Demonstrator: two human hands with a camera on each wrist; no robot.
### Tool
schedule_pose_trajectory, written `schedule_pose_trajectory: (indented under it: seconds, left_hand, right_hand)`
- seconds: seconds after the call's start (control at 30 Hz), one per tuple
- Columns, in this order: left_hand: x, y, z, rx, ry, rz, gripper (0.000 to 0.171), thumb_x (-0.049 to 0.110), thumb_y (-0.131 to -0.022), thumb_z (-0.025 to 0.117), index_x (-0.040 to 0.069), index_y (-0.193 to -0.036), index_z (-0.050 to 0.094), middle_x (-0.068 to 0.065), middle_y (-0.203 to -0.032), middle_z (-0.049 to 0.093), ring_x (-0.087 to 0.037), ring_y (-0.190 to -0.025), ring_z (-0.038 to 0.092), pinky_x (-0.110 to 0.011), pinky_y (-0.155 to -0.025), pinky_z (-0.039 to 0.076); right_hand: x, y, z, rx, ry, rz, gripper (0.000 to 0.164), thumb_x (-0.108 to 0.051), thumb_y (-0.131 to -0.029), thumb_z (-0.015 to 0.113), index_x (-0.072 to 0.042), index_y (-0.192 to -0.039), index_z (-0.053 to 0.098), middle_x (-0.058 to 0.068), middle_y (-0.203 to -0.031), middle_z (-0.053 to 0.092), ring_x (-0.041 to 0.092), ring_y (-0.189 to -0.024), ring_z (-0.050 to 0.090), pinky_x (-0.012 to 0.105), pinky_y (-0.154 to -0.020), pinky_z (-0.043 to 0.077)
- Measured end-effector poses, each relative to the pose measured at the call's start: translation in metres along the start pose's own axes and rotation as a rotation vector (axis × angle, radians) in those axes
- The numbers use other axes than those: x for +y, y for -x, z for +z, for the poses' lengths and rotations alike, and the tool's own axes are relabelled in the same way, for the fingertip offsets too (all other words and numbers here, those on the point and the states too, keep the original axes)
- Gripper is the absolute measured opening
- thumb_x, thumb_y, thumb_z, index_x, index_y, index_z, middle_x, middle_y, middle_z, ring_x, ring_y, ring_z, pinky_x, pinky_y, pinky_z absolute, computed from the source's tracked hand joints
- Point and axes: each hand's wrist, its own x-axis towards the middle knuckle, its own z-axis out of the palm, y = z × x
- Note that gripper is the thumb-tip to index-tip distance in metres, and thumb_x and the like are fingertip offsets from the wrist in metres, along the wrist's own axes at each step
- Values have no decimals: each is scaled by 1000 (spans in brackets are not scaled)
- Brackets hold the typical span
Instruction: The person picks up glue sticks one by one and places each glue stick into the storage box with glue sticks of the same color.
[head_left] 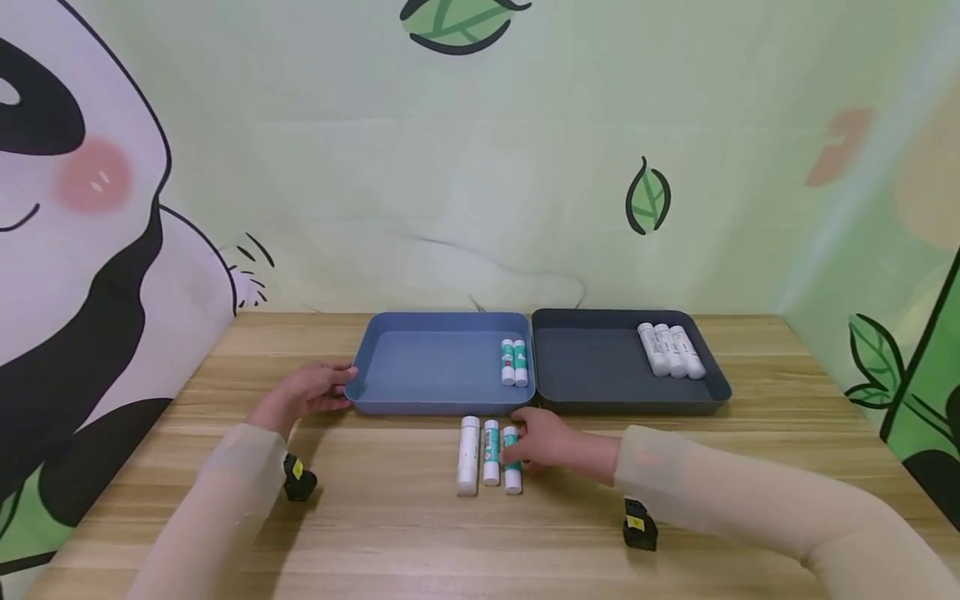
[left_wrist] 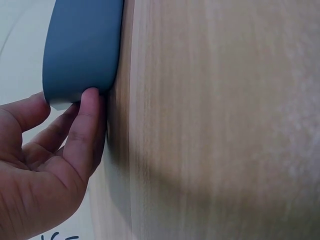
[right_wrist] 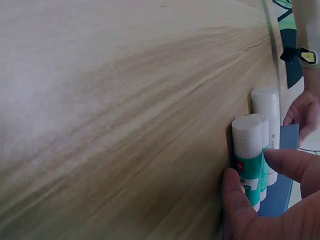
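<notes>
My left hand [head_left: 315, 389] grips the left end of a blue tray [head_left: 435, 407]; in the left wrist view the thumb and fingers are at the corner of the tray wall [left_wrist: 82, 47]. My right hand [head_left: 549, 437] has its thumb and a finger on either side of a green-labelled glue stick [head_left: 512, 481], which lies on the table in front of the trays. The right wrist view shows this glue stick [right_wrist: 247, 142] between them. Left of it lie a second green glue stick [head_left: 491, 454] and a larger white glue stick [head_left: 468, 457], roughly parallel.
Two green glue sticks [head_left: 514, 363] lie in the blue tray's right end. Against its right side stands a dark grey tray [head_left: 637, 408], with three larger white sticks [head_left: 671, 350] at its right. Behind the wooden table [head_left: 375, 525] hangs a printed panda backdrop [head_left: 480, 167].
</notes>
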Motion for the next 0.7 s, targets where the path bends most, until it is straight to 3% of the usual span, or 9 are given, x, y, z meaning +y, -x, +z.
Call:
schedule_pose_trajectory:
  seconds: [0.5, 0.7]
  left_hand:
    - [1, 0, -1, 9, 3, -2, 60, 17, -109, 47, -8, -158, 24, 5, -93, 59, -3, -85, 58, -19, -80, 61]
    - [0, 0, -1, 13, 0, -7, 60, 18, -110, 47, -9, -158, 24, 3, -93, 57, -4, -85, 57, -18, -79, 61]
  right_hand:
    - [3, -5, 5, 29, -2, -8, 55, 0, -84, 80, 9, -133, 56, 11, -98, 54, 16, -81, 57, 29, -60, 61]
    - [0, 0, 4, 29, -69, 12, 52, 3, -84, 77, 8, -133, 58, 13, -101, 57, 17, -83, 57, 30, -63, 61]
